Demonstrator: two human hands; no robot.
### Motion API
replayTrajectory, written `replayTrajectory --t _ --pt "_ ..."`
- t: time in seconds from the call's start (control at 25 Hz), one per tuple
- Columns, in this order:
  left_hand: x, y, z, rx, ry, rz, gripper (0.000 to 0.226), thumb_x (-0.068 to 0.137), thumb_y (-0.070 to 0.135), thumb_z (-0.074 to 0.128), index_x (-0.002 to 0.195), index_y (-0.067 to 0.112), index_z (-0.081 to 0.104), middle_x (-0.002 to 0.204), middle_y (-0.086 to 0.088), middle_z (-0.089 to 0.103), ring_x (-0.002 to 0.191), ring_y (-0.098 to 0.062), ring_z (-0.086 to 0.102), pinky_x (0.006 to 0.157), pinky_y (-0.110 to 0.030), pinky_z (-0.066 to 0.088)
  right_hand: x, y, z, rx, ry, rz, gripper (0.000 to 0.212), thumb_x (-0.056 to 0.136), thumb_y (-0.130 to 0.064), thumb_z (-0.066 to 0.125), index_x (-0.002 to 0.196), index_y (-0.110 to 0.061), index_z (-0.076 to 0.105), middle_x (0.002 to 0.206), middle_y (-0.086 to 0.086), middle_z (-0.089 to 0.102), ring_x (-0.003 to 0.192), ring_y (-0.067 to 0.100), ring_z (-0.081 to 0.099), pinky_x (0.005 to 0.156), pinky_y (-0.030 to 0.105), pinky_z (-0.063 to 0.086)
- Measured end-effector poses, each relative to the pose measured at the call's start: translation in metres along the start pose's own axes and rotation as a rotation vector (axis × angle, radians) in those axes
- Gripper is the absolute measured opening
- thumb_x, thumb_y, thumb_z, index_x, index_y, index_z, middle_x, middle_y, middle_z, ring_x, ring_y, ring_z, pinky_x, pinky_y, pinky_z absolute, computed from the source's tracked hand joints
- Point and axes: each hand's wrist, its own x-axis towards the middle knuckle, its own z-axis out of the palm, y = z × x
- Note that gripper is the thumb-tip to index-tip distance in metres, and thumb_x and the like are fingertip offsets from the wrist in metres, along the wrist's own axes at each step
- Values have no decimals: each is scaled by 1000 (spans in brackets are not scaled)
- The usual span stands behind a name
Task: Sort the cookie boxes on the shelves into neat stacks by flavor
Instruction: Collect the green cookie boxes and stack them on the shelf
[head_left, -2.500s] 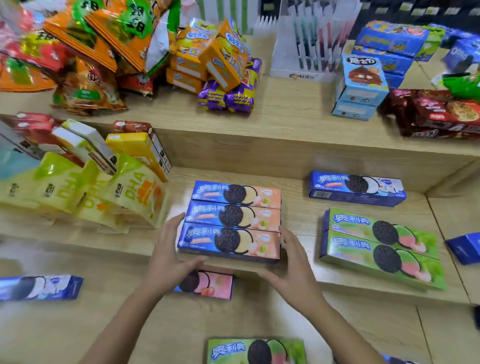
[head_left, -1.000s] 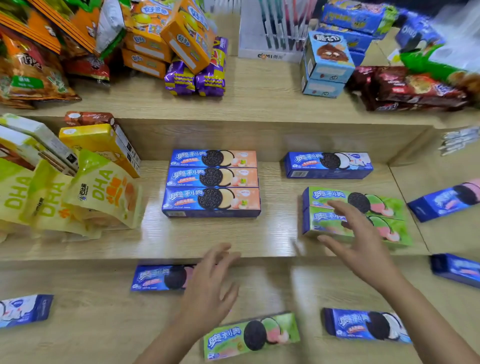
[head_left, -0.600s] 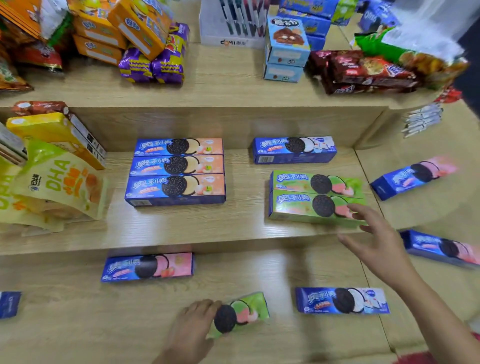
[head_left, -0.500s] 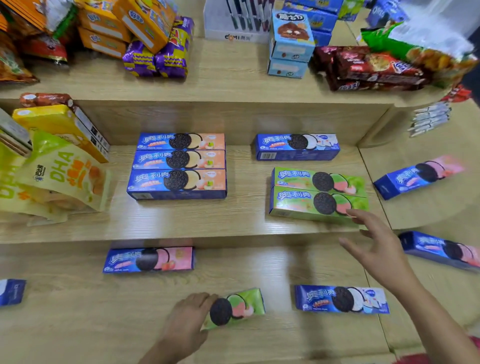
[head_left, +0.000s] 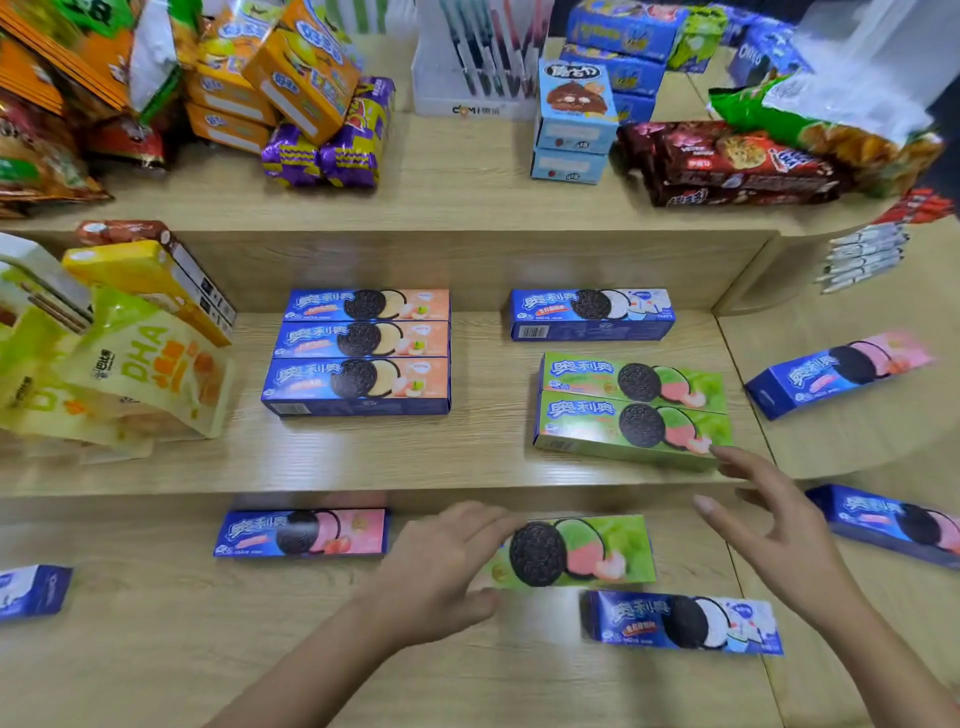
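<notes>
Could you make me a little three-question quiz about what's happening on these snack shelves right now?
1. True or false: the left hand grips one end of a green cookie box.
2. How many peach-coloured cookie boxes lie in the group on the middle shelf? A) two B) three C) four
3. Fill in: the right hand is open and holds ______.

Key
1. True; its fingers wrap the box's left end on the lowest shelf.
2. B, three, lined up side by side.
3. Nothing; it hovers, fingers spread, just in front of the two green boxes on the middle shelf.
</notes>
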Motion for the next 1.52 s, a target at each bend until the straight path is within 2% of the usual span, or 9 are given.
replayTrajectory --t 0.12,0.28,0.48,0.68,0.8,0.96,1.16,1.36,1.52 --pt "50 15 -1 58 15 96 62 66 37 57 124 21 45 120 4 63 106 -16 57 75 -24 53 1 12 -3 50 19 46 45 67 -56 55 110 -48 48 116 -22 55 105 -11 49 86 2 37" --pt "97 22 14 118 16 165 60 66 39 47 120 14 49 113 -3 67 100 -22 62 71 -29 57 22 36 -14 68 68 138 67 58 -59 62 120 -47 38 132 -7 43 121 5 41 106 36 34" --pt "123 18 32 148 36 196 59 67 34 48 120 9 50 116 -8 66 101 -25 60 74 -34 57 37 60 -5 88 -224 159 128 31 -70 78 138 -44 13 155 -6 15 141 9 16 117 40 20" --pt "121 13 41 135 230 200 53 72 33 65 119 12 54 122 -7 62 110 -22 50 86 -38 46 45 69 12 56 -169 89 128 39 -50 83 142 -38 8 154 -3 19 141 13 22 114 48 27" --pt "116 12 44 66 317 -107 84 67 53 67 137 18 37 146 -7 39 134 -23 33 107 -41 30 47 74 11 100 -142 126 132 37 -49 84 143 -35 7 153 -8 20 139 6 22 116 38 25" --pt "112 -1 43 -531 167 -487 145 48 55 82 139 26 -27 155 7 -20 141 -3 -18 117 -28 2 49 82 7 209 -165 240 153 23 -66 82 141 -36 -10 151 -15 6 139 -3 12 111 20 17" --pt "115 -25 34 -631 -139 -404 145 53 32 87 128 39 -36 143 32 -16 139 1 -12 116 -25 3 62 85 0 204 -304 231 156 23 -65 82 140 -30 -15 147 -26 4 125 -28 12 98 -4 18" --pt "125 -22 32 -595 -135 -405 139 54 32 81 135 42 -32 157 12 8 125 26 -18 109 -31 -18 72 87 1 202 -354 217 148 29 -47 90 143 -38 -4 145 -22 29 129 -14 29 104 9 29" --pt "118 -23 32 -689 -44 -456 138 54 23 83 137 44 -25 145 36 10 142 -6 0 118 -40 -1 86 79 4 173 -413 185 142 33 -38 90 142 -40 -1 143 -23 31 128 -7 34 101 6 31"
